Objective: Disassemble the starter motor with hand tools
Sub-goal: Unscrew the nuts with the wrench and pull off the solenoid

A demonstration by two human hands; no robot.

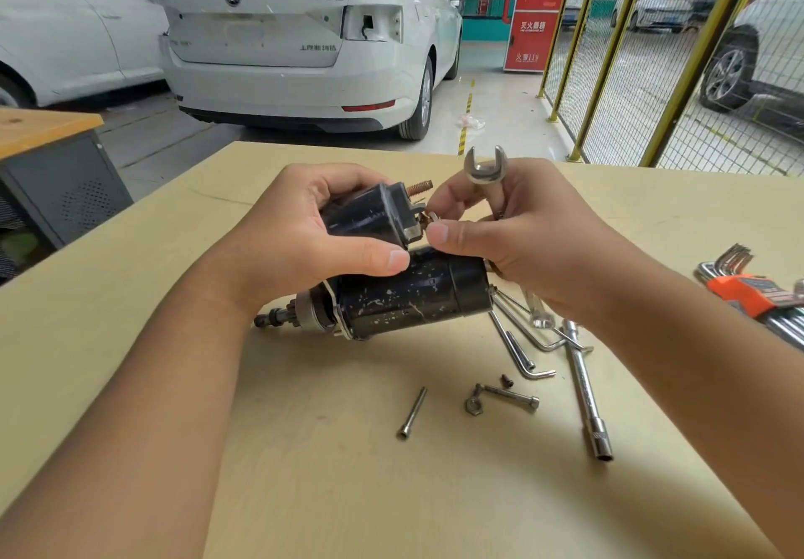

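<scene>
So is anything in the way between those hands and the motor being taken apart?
Nothing visible. The left hand already grips the solenoid on top of the starter motor, and the right hand, holding a wrench, has thumb and finger at the solenoid's terminal end.

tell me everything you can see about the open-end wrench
The open-end wrench is bare, shiny silver metal. Only its U-shaped open head shows, pointing up and away above the right hand; the shank runs down into that hand and is hidden by the curled fingers that hold it. It stands roughly upright, raised off the table, just right of the starter motor and its copper-coloured threaded stud. Its head is on no nut or bolt and touches only the right hand.
</scene>
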